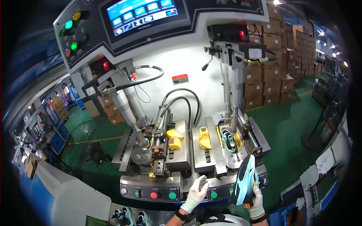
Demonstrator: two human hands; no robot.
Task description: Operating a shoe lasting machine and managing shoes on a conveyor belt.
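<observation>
My right hand (257, 199), in a white glove, grips a dark sneaker (247, 182) with turquoise stripes and holds it upright in front of the machine's right side. Nothing shows in my left hand (196, 192), also gloved; its fingers are slightly bent and apart, close to the green button (213, 195) of the right control panel. Beyond the raised shoe, another sneaker (227, 141) sits in the right station beneath a metal press rod (235, 120). At the left station, a second press rod (140, 138) comes down onto a turquoise piece, mostly hidden by the clamp.
Yellow pads (174, 142) and more yellow pads (204, 141) line the metal blocks between the stations. Below the left panel are several sneakers (123, 216). A lit screen (141, 15) tops the machine. A fan (96, 152) stands left; stacked cartons (269, 71) rise behind right.
</observation>
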